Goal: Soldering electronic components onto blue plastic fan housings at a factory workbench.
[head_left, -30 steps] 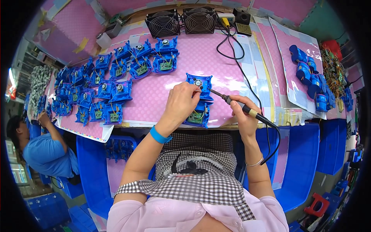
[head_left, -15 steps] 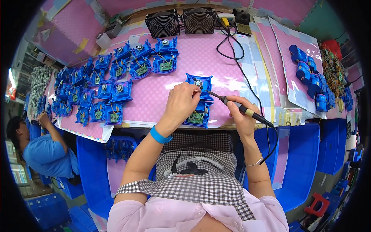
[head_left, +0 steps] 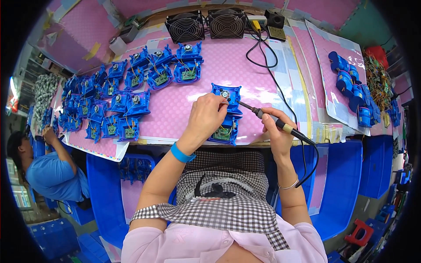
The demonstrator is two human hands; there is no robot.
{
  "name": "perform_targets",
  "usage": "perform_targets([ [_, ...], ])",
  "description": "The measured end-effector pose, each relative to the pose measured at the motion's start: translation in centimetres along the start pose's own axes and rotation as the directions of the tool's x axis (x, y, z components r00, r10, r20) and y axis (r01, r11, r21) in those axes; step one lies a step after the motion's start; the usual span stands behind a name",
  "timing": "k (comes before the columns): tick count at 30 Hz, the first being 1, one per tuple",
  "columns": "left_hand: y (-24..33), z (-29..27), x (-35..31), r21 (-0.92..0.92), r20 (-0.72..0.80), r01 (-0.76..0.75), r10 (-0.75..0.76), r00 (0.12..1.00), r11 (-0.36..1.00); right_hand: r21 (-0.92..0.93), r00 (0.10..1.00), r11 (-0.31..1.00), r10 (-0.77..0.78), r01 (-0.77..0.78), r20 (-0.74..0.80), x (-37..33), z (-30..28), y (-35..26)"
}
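Observation:
A blue plastic housing (head_left: pixel 234 93) lies on the pink bench top in front of me, with a round speaker in its far half. Its near half holds a green circuit board (head_left: pixel 222 133). My left hand (head_left: pixel 208 115) rests over the housing's left side, thumb and fingers pinched beside the speaker; what they pinch is too small to make out. In my right hand (head_left: pixel 278 128) is a soldering iron (head_left: pixel 272 120), gripped like a pen. Its tip points left, at the right edge of the far half and a little apart from my left fingertips.
Several similar blue housings (head_left: pixel 136 103) fill the bench's left. Two black fans (head_left: pixel 226 24) stand at the back. The iron's black cord (head_left: pixel 280 92) crosses the bench. Blue parts (head_left: pixel 346 83) lie at right. Blue bins (head_left: pixel 337 188) stand below, and a person (head_left: pixel 55 171) works at left.
The soldering iron's tip has drawn back slightly to the right, away from my left fingertips. My left hand and the housing have stayed in place.

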State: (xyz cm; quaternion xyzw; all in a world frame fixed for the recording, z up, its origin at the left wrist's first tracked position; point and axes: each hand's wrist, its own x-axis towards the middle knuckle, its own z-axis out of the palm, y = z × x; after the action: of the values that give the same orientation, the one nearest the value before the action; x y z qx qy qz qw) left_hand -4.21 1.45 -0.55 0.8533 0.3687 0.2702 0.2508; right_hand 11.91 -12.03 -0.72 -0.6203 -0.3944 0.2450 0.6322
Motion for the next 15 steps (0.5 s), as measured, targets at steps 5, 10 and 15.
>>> perform_targets([
  [5, -0.1, -0.5, -0.2, -0.027, -0.001, -0.009, 0.009, 1.000, 1.000, 0.010, 0.999, 1.000, -0.028, 0.029, -0.035, 0.1, 0.0, -0.1],
  [10, 0.7, -2.1, -1.3, -0.367, -0.241, 0.202, -0.303, 0.922, 0.908, 0.011, 0.996, 0.996, -0.083, 0.084, -0.039, 0.0, -0.8, 0.1],
  [15, 0.3, -1.5, -0.8, -0.244, -0.250, 0.169, -0.231, 0.940, 0.955, 0.080, 0.998, 0.995, -0.063, 0.065, -0.025, 0.0, 0.4, -0.6],
])
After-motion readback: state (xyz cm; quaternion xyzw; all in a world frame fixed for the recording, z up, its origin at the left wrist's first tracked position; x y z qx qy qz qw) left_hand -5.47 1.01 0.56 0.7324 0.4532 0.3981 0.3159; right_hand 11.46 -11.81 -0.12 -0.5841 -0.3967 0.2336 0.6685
